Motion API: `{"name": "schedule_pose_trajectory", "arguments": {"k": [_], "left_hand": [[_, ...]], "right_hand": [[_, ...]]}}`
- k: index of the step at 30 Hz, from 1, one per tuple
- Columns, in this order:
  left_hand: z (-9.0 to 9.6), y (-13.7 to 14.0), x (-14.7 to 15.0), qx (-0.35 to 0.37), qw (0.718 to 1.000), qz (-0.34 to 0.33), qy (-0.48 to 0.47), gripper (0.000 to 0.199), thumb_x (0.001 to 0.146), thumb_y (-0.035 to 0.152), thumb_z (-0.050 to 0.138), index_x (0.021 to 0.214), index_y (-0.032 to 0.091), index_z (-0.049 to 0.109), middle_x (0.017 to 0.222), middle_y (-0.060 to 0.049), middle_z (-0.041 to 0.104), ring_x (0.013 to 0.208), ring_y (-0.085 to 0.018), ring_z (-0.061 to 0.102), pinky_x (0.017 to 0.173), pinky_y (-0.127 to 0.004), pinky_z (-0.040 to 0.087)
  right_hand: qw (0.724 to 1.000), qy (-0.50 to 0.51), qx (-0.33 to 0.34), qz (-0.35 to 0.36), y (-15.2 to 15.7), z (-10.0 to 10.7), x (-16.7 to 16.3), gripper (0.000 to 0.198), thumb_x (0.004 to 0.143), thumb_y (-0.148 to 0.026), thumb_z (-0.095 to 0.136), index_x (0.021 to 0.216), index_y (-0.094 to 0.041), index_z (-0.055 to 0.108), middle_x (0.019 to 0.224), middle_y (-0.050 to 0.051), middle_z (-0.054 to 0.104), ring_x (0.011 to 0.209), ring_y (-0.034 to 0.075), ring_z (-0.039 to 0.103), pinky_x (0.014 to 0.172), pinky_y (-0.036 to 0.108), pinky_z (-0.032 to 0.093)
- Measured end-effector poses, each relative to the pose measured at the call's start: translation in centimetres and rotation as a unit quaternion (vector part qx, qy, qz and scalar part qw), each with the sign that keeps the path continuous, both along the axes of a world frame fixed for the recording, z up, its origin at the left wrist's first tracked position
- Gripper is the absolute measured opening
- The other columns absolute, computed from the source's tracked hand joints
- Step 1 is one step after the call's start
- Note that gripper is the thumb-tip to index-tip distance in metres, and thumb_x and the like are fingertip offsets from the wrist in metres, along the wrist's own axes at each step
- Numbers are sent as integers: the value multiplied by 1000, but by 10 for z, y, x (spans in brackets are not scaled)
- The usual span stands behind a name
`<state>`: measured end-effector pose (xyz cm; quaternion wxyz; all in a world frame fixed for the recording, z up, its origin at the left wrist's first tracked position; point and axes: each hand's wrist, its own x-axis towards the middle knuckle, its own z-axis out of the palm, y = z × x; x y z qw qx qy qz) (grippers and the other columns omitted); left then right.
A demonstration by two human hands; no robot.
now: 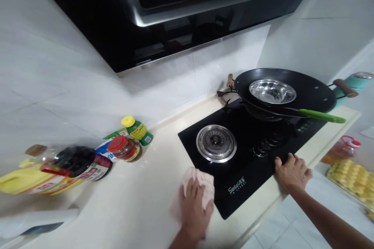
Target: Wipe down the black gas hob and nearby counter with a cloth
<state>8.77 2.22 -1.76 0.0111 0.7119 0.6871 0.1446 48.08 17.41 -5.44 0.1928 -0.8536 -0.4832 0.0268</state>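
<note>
My left hand (195,206) presses a pale pink cloth (201,179) onto the cream countertop (140,206), right at the left edge of the black glass gas stove (248,186). The fingers lie over the cloth, and its left side is blurred. My right hand (293,172) leans on the stove's front edge with its fingers apart, holding nothing. Nearest to the cloth on the stove is a bare round burner (216,143) with a metal ring.
A black wok (312,89) holding a steel bowl (272,92) and a green-handled utensil (321,116) sits on the right burner. At left stand a red-lidded jar (125,149), a green bottle (137,130) and a dark sauce bottle (84,163). A range hood (204,31) hangs above.
</note>
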Motion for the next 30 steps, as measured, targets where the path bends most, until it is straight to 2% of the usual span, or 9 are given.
{"name": "schedule_pose_trajectory", "arguments": {"k": [2,4,7,9,12,15,22,26,30], "left_hand": [[-16,-33,13,140,987,-77,3,44,92,55,53,122,29,72,141,-8,72,141,-31,57,133,-60,18],[-33,-56,16,214,968,-131,11,47,91,63,48,114,30,73,133,-7,76,139,-30,58,135,-56,9],[-45,-69,1,240,958,-155,18,50,89,68,47,111,32,74,127,-5,79,136,-30,59,135,-55,10],[-39,-62,-18,214,967,-139,24,50,89,65,49,118,32,73,135,-7,76,138,-32,58,133,-56,13],[-16,-26,-53,114,987,-94,57,50,90,49,56,137,34,65,151,-5,65,142,-31,56,127,-55,26],[6,38,-84,17,999,-4,39,46,92,47,58,136,40,66,153,-2,63,142,-30,56,119,-54,39],[12,195,-144,-21,994,106,30,50,97,49,50,142,31,62,161,-10,54,151,-36,44,125,-67,29],[9,220,-170,-34,990,133,26,52,97,51,49,143,30,61,162,-10,52,153,-36,41,125,-68,30],[6,190,-187,-34,991,129,28,52,97,51,47,144,31,60,164,-8,50,156,-32,38,128,-62,27]], "right_hand": [[1000,4,-2,-1,0,0,0,74,99,-56,29,153,-7,44,156,28,45,152,40,30,121,64,20],[1000,2,-3,-4,0,0,1,74,99,-57,28,153,-9,44,155,27,47,152,39,32,121,64,21],[1000,-5,-1,-6,0,-1,2,75,98,-59,27,152,-10,46,154,26,49,151,39,34,121,63,23],[1000,-9,-2,-6,1,-1,1,76,98,-59,26,152,-9,46,153,27,49,151,40,34,120,63,24],[1000,-14,-5,-6,1,-1,1,76,98,-59,25,151,-9,47,153,26,49,151,40,34,120,64,24],[1000,-17,-5,-4,0,-1,1,75,98,-58,25,152,-9,46,153,26,48,151,40,34,121,64,24],[1000,-13,-11,-4,-1,-1,3,77,99,-62,26,153,-11,45,154,25,48,152,40,34,121,64,24],[1000,-14,-15,-2,-1,0,4,80,98,-63,24,153,-10,45,154,26,48,151,41,34,121,65,25],[1000,-14,-13,-3,-2,0,5,80,97,-63,24,152,-10,45,154,27,47,151,41,34,121,65,24]]}}
